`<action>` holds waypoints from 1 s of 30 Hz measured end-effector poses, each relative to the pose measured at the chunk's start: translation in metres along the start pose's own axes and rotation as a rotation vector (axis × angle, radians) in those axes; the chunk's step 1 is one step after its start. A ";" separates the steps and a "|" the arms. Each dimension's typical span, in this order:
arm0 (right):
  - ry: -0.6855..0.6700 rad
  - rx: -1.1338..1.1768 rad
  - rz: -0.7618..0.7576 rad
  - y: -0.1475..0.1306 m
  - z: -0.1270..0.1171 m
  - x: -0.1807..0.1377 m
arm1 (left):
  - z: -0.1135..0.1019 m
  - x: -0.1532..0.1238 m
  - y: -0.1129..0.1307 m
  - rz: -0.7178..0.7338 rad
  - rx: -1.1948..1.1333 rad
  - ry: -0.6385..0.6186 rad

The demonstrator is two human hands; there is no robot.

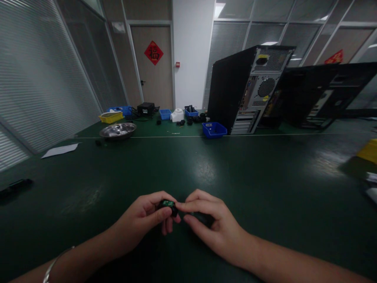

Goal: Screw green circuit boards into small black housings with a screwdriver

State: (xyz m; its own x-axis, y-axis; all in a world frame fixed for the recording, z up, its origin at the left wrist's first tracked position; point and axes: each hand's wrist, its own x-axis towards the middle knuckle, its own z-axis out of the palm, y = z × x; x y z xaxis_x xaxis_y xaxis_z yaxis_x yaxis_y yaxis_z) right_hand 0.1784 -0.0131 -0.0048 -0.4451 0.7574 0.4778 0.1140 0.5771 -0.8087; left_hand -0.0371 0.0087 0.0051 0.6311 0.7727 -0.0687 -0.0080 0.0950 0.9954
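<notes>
My left hand [147, 214] is closed around a small black device with a green circuit board [168, 203] showing on its upper face. The thumb presses on the near side, and the fingers wrap behind and below it. Beside it is my right hand [213, 222], its index fingertip touching the right end of the device. The right thumb is stretched out below, apart from the index finger. Between them it is dark, and I make out nothing held there. Both hands are just above the green tabletop [188, 169].
Toward the back stand a metal bowl [118, 131], a yellow tray [111, 117], a blue bin [214, 130], a white device [177, 115] and a tall black computer tower [235, 86]. A dark object [14, 188] lies at far left, near a white sheet [60, 150]. Something yellow [368, 151] is at far right.
</notes>
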 end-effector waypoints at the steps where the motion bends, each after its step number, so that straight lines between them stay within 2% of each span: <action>1: 0.000 0.005 0.002 0.000 0.000 0.000 | 0.000 0.000 0.000 0.009 0.009 0.003; 8: 0.028 -0.001 0.000 -0.001 -0.001 0.000 | -0.003 -0.001 0.006 0.115 0.180 0.057; 14: -0.029 -0.025 0.004 -0.005 -0.001 -0.001 | -0.005 0.002 -0.001 0.061 -0.046 0.089; 22: -0.045 -0.032 0.003 0.000 0.000 -0.003 | -0.006 0.001 -0.003 -0.017 -0.206 0.126; 26: -0.089 -0.068 0.043 -0.001 0.001 -0.002 | -0.006 -0.001 -0.004 -0.039 -0.157 0.162; 30: -0.080 -0.075 0.025 -0.001 0.001 -0.002 | -0.007 0.000 -0.002 -0.057 -0.062 0.111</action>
State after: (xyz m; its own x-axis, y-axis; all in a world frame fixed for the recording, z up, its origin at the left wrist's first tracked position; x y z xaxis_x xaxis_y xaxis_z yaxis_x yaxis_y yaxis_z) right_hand 0.1782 -0.0154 -0.0050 -0.5109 0.7465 0.4264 0.1902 0.5818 -0.7907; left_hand -0.0427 0.0126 0.0024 0.5423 0.8292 -0.1355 -0.0244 0.1768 0.9839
